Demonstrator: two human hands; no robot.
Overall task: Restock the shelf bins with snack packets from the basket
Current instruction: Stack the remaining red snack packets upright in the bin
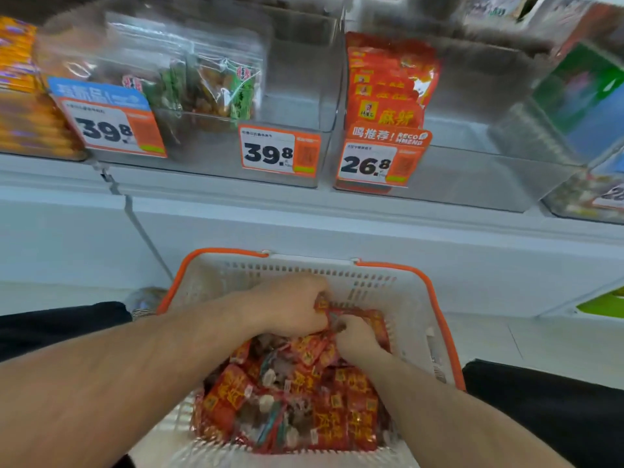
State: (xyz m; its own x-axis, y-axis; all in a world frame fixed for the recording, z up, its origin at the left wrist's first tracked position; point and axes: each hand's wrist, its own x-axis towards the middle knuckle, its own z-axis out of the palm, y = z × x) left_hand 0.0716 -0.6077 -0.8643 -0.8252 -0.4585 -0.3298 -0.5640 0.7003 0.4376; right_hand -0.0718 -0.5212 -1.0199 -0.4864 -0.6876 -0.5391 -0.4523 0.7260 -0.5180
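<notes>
Snack packets [297, 400] fill the basket [405, 292] near the shelf. Both hands, left hand [290, 307] and right hand [358, 336], have fingers closed on red packets at the far end. Gathering step; next, lift them toward the far-right bin [472, 177].

Shelf: a white shelf [304, 197] is running across the upper part of the view, carrying a row of clear bins.
Left bin: a clear bin [209, 153] is sitting on the shelf, holding clear-wrapped green and brown packets and wearing two tags reading 39.8.
Right bin: a clear bin [472, 177] is standing just beside it, holding red packets at its left end and wearing a tag reading 26.8.
Far left: orange packets [23, 96] are stacked on the shelf.
Far right: another bin [587, 197] is resting at the edge, blurred.
</notes>
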